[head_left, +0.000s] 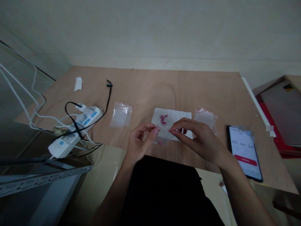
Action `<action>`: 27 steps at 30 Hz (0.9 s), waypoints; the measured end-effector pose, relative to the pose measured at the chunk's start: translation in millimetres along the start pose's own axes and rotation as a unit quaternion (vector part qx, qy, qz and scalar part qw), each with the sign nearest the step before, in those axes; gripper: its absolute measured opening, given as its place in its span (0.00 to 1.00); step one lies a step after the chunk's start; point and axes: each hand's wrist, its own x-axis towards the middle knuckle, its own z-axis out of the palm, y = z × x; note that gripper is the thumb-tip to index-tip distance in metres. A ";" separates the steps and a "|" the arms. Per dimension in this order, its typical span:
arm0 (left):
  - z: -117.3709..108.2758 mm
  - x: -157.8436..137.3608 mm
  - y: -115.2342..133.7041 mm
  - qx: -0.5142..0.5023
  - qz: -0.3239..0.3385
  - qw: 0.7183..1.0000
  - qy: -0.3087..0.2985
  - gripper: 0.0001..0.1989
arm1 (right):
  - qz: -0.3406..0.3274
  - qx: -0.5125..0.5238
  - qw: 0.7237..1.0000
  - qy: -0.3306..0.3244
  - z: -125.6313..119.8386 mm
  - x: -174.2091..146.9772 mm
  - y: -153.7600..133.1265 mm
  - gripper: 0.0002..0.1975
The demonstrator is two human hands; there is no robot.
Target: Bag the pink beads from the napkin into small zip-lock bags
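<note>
My left hand (143, 137) and my right hand (197, 135) pinch the top edge of a small clear zip bag (162, 138) from either side. A few pinkish-red bits show low in this bag. Behind it, a white sheet of paper (178, 116) lies on the table, with several small pinkish-red pieces (163, 119) near its left side; what they are, I cannot make out. To the left lies a clear zip bag (121, 115). Another clear zip bag (206, 117) sits just behind my right hand, partly hidden by it.
A white power strip (62, 146) with tangled cables lies on the wooden table (145, 84) at left. A phone (245, 153) showing a timer lies at right. A scrap of white paper (78, 83) is at the back left. Red material (277, 135) stands beyond the table's right edge.
</note>
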 end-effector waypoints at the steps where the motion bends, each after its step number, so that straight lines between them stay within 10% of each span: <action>1: 0.7 0.2 1.0 0.002 0.005 1.000 0.005 0.14 | 0.001 0.004 1.000 0.004 -0.1 -0.5 0.0 0.06; 27: 0.6 1.6 9.3 -0.017 0.051 0.998 0.011 0.06 | 0.080 0.200 0.964 0.155 3.3 -1.9 6.8 0.10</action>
